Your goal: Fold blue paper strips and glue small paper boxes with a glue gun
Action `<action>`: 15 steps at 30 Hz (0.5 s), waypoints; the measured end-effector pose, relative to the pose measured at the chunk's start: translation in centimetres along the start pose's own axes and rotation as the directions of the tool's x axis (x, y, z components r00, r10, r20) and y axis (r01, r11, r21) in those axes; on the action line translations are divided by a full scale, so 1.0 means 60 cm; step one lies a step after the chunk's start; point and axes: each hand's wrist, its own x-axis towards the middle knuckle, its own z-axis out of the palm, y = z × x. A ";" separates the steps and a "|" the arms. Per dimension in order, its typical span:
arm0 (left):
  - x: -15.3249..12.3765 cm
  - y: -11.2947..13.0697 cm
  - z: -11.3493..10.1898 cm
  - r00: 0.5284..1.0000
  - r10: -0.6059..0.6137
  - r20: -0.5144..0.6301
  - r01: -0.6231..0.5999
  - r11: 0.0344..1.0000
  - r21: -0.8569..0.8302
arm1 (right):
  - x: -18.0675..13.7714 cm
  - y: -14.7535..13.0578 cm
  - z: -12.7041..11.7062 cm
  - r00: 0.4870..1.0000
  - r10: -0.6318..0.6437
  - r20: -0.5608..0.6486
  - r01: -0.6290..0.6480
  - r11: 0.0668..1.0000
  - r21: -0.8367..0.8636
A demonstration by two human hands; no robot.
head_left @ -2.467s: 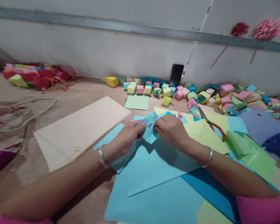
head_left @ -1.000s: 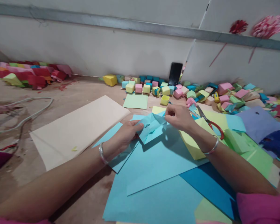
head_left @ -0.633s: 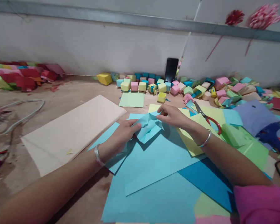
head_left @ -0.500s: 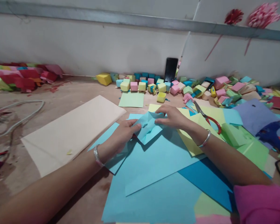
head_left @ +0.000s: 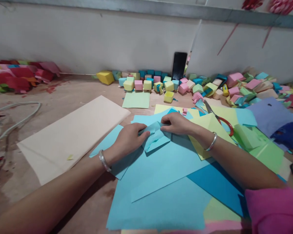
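Observation:
A small light-blue folded paper piece [head_left: 155, 138] lies on a stack of light-blue paper sheets [head_left: 161, 182] in the middle of the table. My left hand [head_left: 129, 139] pinches its left side with thumb and fingers closed on it. My right hand [head_left: 177, 123] presses and grips its upper right edge, fingers curled down on the fold. Both wrists wear a silver bangle. The piece is pushed flat against the sheets below.
A cream paper sheet [head_left: 73, 136] lies left. Red-handled scissors [head_left: 219, 119] rest on yellow-green paper right of my hands. Several small paper cubes [head_left: 171, 86] and a black phone [head_left: 179, 65] line the wall. A blue glue gun [head_left: 286, 136] and grey cable [head_left: 17, 120] sit at the sides.
My right hand came down from holding a flap up and now presses the blue piece flat. The piece is lower and more closed. The view tilted downward a little.

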 end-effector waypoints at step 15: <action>-0.012 0.006 -0.013 0.919 0.384 0.093 -0.395 0.895 0.208 | 0.000 0.003 -0.007 0.999 0.037 0.036 -0.037 0.999 -0.002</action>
